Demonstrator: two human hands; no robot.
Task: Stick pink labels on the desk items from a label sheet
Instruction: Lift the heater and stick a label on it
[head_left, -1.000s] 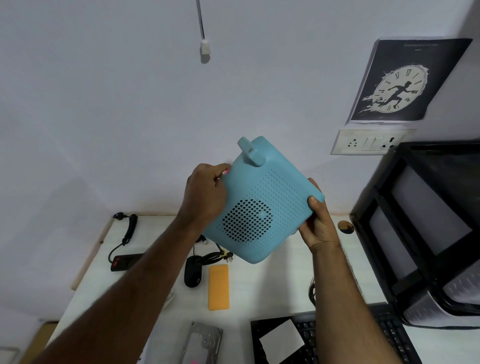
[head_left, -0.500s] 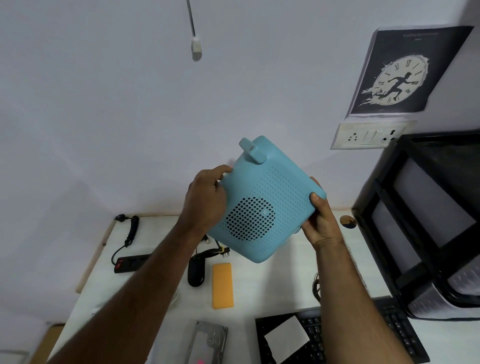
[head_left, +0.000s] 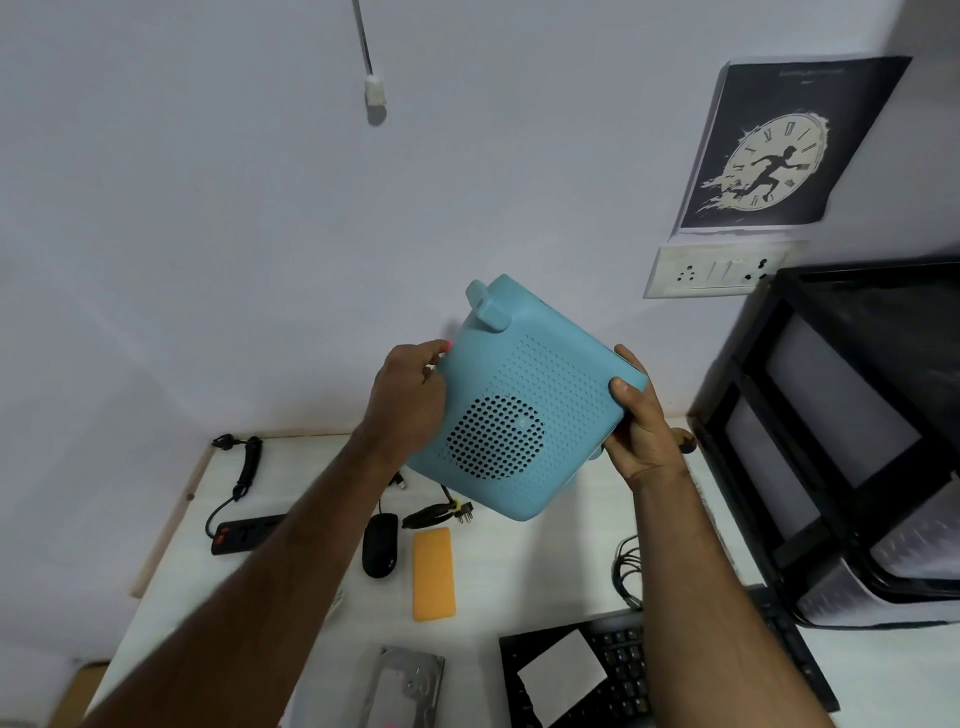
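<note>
A light-blue perforated plastic device (head_left: 524, 400) with a round grille and a knob on top is held tilted in the air above the white desk (head_left: 561, 566). My left hand (head_left: 410, 400) presses on its left edge, where a speck of pink label (head_left: 445, 345) shows at the fingertips. My right hand (head_left: 636, 421) grips the device's right corner. The label sheet is not clearly in view.
On the desk lie a black mouse (head_left: 380, 543), an orange rectangular pad (head_left: 434, 574), a black power strip (head_left: 244, 532) with cord, a hard drive (head_left: 410, 686), and a black keyboard (head_left: 623, 670) with white paper on it. A black rack (head_left: 841, 441) stands at right.
The device and both hands stay almost in place; my left fingers shift slightly along its upper left edge. The view has moved a little.
</note>
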